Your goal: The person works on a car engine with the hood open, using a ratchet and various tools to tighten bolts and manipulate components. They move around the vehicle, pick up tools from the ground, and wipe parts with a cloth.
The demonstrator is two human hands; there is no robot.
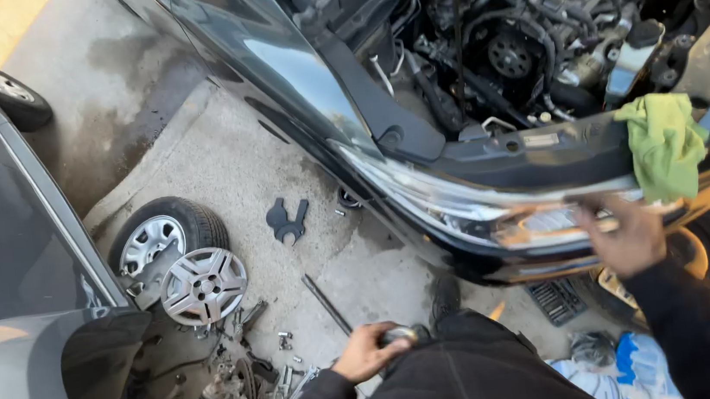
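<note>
The person stands over the front corner of a dark car with its bonnet up, and the thing that matters here is the headlight (495,212), a long clear lens running from the centre of the frame out to the right, its long axis nearly level and tilted only slightly. The right hand (628,238), at centre right, lies flat against the right-hand end of that lens, fingers spread and blurred, not closed around anything; it presses or slides on the surface rather than gripping. Just above and to the right of it a green cloth (665,144) hangs over the edge of the engine bay, touching the top of the headlight housing and close to the fingertips. The left hand (368,350) is well apart, low in the middle of the frame beside the person's dark trousers, curled tight round a small shiny metal object (398,335) whose kind I cannot make out. So the right hand is already on the headlight, at its outer end, while the left sits below and to the left of it, with the lens's nearer end up and to the right of that fist. On the concrete floor at lower left lie a loose wheel (166,235) with a silver hubcap (204,286) leaning on it, a dark flat bracket (288,221) near the centre, a thin rod (326,305) and scattered bolts (284,341).
</note>
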